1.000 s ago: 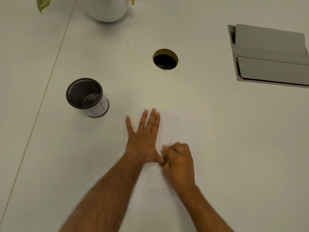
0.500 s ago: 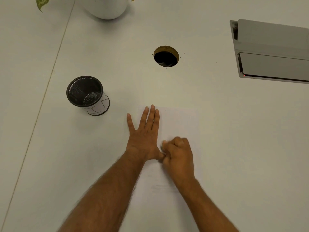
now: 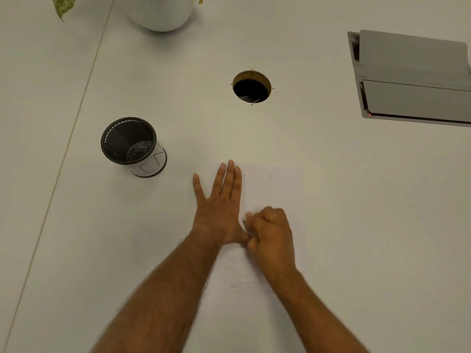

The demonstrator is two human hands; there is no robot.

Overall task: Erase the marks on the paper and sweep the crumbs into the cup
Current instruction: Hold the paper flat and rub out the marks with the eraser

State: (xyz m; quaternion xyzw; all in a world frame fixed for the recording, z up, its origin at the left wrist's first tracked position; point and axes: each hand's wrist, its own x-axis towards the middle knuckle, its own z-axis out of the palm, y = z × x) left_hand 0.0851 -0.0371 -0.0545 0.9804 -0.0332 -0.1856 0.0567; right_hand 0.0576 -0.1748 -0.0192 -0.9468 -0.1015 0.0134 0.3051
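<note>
A white sheet of paper [image 3: 276,192] lies on the white table [image 3: 356,225], with faint pencil marks [image 3: 239,285] low on it and a tiny dark speck [image 3: 270,176] near its top. My left hand [image 3: 219,207] lies flat with fingers spread and presses the sheet's left edge. My right hand [image 3: 271,233] is curled beside the left thumb, knuckles up. Its fingertips pinch a small pale thing against the paper, an eraser by its look, mostly hidden. The black mesh cup [image 3: 130,141] stands upright to the far left of the sheet.
A round cable hole [image 3: 251,87] opens in the table beyond the paper. A grey device [image 3: 413,80] sits at the far right. A white pot [image 3: 160,11] with a leaf [image 3: 63,5] stands at the far edge. A seam [image 3: 76,118] runs down the left.
My right hand makes small shifts on the paper beside the left thumb. My left hand keeps its flat hold. The cup and paper stay put.
</note>
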